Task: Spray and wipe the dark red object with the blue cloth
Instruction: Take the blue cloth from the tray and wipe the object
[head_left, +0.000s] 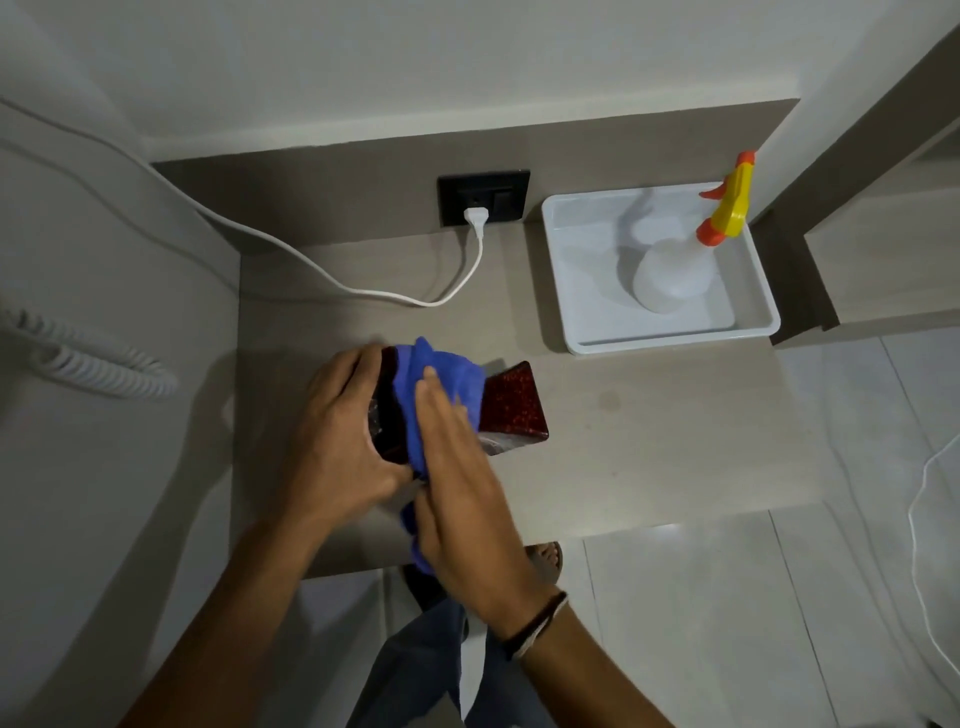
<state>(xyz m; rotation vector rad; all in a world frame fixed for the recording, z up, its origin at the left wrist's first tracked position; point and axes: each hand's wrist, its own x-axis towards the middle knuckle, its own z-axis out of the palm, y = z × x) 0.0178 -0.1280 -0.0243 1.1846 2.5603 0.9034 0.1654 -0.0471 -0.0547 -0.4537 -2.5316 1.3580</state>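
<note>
A dark red speckled object (514, 402) with a glossy surface lies near the front of the beige desk (649, 415). My left hand (343, 431) grips its left side. A blue cloth (441, 374) is draped over its middle, and my right hand (457, 483) lies flat on the cloth, fingers stretched out and pressing it down. Part of the cloth hangs below my right palm. A translucent spray bottle (675, 275) with a yellow and orange trigger head stands in a white tray (670, 338) at the back right, away from both hands.
A black wall socket (483, 197) holds a white plug whose cable (363, 291) loops across the desk's back and runs off left. A coiled white phone cord (98, 358) hangs at the left. Pale floor tiles and my foot show beyond the desk's front edge.
</note>
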